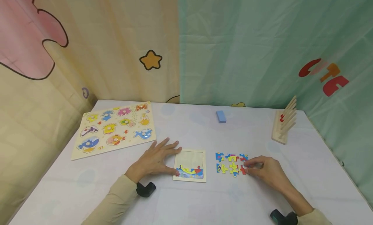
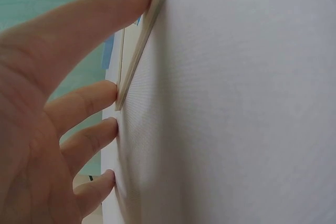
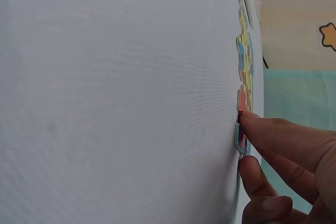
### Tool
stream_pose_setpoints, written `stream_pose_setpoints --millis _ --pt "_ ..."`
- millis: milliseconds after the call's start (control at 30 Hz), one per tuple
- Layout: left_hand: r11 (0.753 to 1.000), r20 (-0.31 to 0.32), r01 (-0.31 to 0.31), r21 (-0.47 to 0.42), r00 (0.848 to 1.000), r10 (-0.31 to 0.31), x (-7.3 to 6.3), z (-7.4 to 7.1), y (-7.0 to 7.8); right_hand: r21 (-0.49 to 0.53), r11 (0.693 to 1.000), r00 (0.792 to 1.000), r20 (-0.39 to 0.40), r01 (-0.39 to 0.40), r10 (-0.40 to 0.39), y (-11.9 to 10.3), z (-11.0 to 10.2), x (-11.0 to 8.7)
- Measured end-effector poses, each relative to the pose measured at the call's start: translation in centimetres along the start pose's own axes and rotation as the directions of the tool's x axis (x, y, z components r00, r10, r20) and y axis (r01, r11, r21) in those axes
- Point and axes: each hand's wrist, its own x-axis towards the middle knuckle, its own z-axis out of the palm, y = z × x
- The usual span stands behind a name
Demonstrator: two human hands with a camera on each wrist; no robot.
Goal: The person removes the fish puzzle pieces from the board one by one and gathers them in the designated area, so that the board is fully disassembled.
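Wooden tray (image 1: pixel 204 166), lower part filled with puzzle pieces (image 1: pixel 189 172); left hand (image 1: pixel 155 159), fingers spread, touches its left side; right hand (image 1: pixel 268 173), fingers nearly together, pinches a loose piece (image 3: pixel 240 137).

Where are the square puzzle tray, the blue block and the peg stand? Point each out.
Square puzzle tray (image 1: pixel 189 158): head view, bare wood above the fitted pieces.
Blue block (image 1: pixel 220 116): head view, middle of its top face.
Peg stand (image 1: pixel 277 129): head view, its flat wooden base.
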Motion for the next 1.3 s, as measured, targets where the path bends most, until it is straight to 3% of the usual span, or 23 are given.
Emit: stream_pose_setpoints --millis 467,767,1100,1200,1300 --pt "1.0 0.004 0.004 -0.008 1.0 -0.004 -0.1 -0.1 0.1 -0.01 1.0 1.0 0.002 -0.01 0.01 0.0 -0.2 0.0" --pt "1.0 0.004 0.007 -0.007 1.0 -0.007 -0.1 0.0 0.0 0.051 0.999 1.0 -0.025 0.006 -0.004 -1.8 0.8 0.6" --pt "1.0 0.004 0.007 -0.003 1.0 -0.007 0.0 -0.1 0.0 0.112 0.984 0.989 0.025 0.141 -0.144 -6.8 4.3 2.2" --pt "1.0 0.005 0.008 0.003 1.0 -0.008 0.0 0.0 0.0 0.138 0.971 0.975 0.087 0.194 -0.207 -8.7 5.7 2.5" --pt "1.0 0.006 0.008 0.006 1.0 -0.008 0.0 -0.1 0.0 0.152 0.951 0.943 0.155 0.27 -0.293 -10.5 7.1 2.8"
